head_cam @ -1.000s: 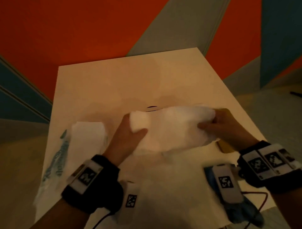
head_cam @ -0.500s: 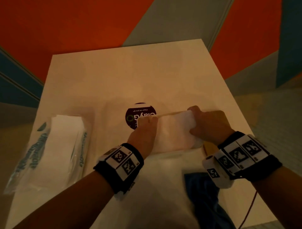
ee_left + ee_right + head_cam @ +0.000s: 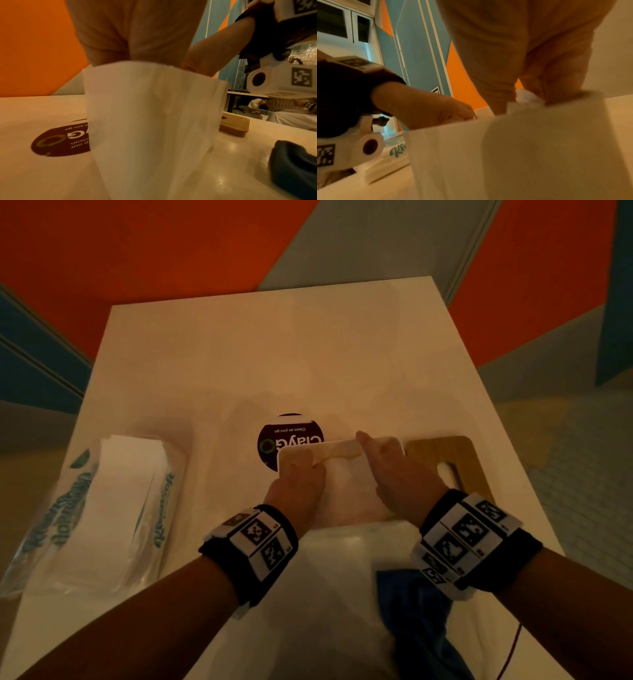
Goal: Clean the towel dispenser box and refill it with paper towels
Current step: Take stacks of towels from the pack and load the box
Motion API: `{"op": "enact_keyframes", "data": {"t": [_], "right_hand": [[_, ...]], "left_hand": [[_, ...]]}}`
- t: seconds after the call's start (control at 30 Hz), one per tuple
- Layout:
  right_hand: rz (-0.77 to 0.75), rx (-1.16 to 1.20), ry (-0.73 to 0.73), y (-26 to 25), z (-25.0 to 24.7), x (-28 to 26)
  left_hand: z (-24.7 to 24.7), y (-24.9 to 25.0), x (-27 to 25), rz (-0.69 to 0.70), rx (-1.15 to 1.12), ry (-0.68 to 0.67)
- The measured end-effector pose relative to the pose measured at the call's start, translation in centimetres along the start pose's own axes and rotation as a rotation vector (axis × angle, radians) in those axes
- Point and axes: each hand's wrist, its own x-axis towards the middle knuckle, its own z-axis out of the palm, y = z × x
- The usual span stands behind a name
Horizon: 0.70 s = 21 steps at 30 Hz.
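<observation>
The white towel dispenser box (image 3: 297, 453) stands open-topped on the table (image 3: 274, 354), near the front middle. A stack of white paper towels (image 3: 346, 477) sits down inside it. My left hand (image 3: 298, 477) holds the stack's left end and my right hand (image 3: 390, 470) its right end, both reaching into the box. The right index finger lies along the far rim. In the wrist views the box wall (image 3: 154, 121) (image 3: 522, 155) hides the fingertips of my left hand (image 3: 137, 33) and right hand (image 3: 505, 54). A bit of towel (image 3: 528, 97) shows between the right thumb and fingers.
The box's wooden lid (image 3: 442, 450) (image 3: 235, 125) lies flat just right of it. An opened packet of paper towels (image 3: 113, 501) lies at the table's left edge. A blue cloth (image 3: 418, 611) (image 3: 295, 162) sits at the front right. A round dark sticker (image 3: 274, 443) lies behind the box.
Both hands have brought the towel stack from above the table down into the box. The wooden lid beside the box has come into sight.
</observation>
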Motion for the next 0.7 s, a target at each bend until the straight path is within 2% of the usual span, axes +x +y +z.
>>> {"op": "enact_keyframes", "data": {"t": [0.07, 0.13, 0.2, 0.27, 0.3, 0.33, 0.37, 0.4, 0.5, 0.7], "right_hand": [[-0.016, 0.027, 0.005, 0.1, -0.6, -0.6], [-0.023, 0.006, 0.045, 0.1, -1.9, -1.7], [-0.175, -0.092, 0.199, 0.2, -2.7, -2.3], [-0.412, -0.231, 0.323, -0.1, -3.1, -2.2], [-0.495, -0.297, 0.232, -0.3, -3.0, -1.8], [-0.528, -0.366, 0.081, -0.6, -2.7, -1.4], [-0.513, -0.424, -0.103, -0.7, -2.5, -1.0], [-0.495, -0.472, -0.19, -0.6, -2.3, -0.6], [-0.473, -0.56, -0.282, 0.4, -1.8, 0.0], [-0.461, -0.579, -0.323, 0.9, -1.4, 0.6]], "left_hand": [[-0.2, 0.0, -0.6, 0.016, -0.016, 0.077], [-0.6, -0.3, -1.2, 0.127, 0.065, 0.237], [-1.2, -0.5, -1.5, 0.256, 0.175, 0.363], [-1.9, -0.1, -1.6, 0.386, 0.236, 0.231], [-1.9, -0.1, -1.3, 0.427, 0.257, 0.124], [-2.0, -0.2, -0.9, 0.436, 0.273, 0.029], [-2.0, -0.3, -0.4, 0.435, 0.311, -0.052], [-1.8, -0.5, 0.0, 0.43, 0.359, -0.119], [-0.7, -1.5, 1.0, 0.39, 0.493, -0.196], [0.0, -1.3, 1.2, 0.271, 0.51, -0.12]]}}
